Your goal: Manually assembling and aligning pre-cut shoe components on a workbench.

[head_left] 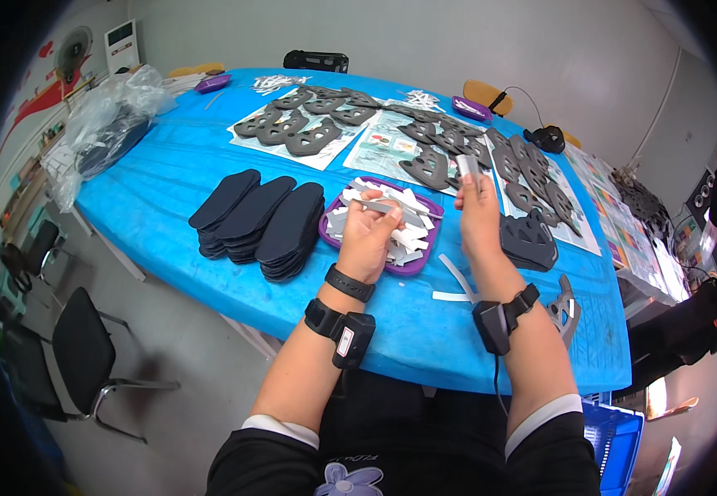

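Note:
My left hand (367,246) is closed over a purple tray (415,268), pinching a thin grey strip (382,207) between thumb and fingers. White and grey strips (411,240) fill that tray in a loose heap. To the right, my raised right hand (480,217) is closed on a short pale grey strip (468,167), which sticks up above the fingers. Two loose white strips (455,297) lie on the table below it. Left of the tray stand three stacks of dark insole-shaped pads (290,225). Close to my right forearm is a stack of dark cut-out pads (529,240).
A blue cover (160,198) spreads over the table. Grey cut-out pieces (313,136) rest on printed sheets farther back. One curved grey piece (566,307) lies by the right edge. Plastic bags (119,112) sit at the far left, a blue crate (615,438) below right, chairs (84,347) left.

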Demonstrator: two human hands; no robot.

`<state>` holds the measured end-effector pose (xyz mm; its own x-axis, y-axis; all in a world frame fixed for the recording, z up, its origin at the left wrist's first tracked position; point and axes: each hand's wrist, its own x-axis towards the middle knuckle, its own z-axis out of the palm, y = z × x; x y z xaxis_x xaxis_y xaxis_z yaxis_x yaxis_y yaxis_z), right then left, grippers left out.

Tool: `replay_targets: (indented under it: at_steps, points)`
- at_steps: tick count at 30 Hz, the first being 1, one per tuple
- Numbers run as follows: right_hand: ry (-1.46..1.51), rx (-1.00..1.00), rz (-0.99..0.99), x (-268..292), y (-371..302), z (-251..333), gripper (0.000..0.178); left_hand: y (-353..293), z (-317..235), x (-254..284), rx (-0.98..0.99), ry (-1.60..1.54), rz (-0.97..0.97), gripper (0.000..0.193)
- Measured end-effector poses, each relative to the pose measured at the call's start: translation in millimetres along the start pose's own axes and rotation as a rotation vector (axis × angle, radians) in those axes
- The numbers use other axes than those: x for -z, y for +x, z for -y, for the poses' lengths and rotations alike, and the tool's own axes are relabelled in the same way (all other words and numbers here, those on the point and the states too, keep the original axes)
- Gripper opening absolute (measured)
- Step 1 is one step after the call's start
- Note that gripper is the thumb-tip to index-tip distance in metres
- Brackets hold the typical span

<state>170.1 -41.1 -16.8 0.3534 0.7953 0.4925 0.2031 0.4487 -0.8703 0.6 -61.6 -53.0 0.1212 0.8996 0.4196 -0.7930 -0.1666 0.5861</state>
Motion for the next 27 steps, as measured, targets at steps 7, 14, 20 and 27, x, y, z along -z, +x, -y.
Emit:
replay_targets:
  at_steps: [7,14,20,27]
  points:
    - [-0.804,0.254,0.246,-13.0,15.7,3.3,0.028,5.2,-6.2,-0.2,-0.324,0.225,-0.42,0.043]
    - [-0.88,0.055,0.645,-14.5,27.1,-1.9,0.074,4.6,-6.8,-0.4,-0.347,0.295,-0.415,0.045]
    - [-1.08,-0.15,1.136,55.2,5.7,37.7,0.086,5.2,-6.9,0.9,-0.353,0.285,-0.409,0.045]
    - [-1.082,-0.271,1.216,78.6,-39.5,21.9,0.049,5.1,-6.1,3.1,-0.361,0.301,-0.382,0.044]
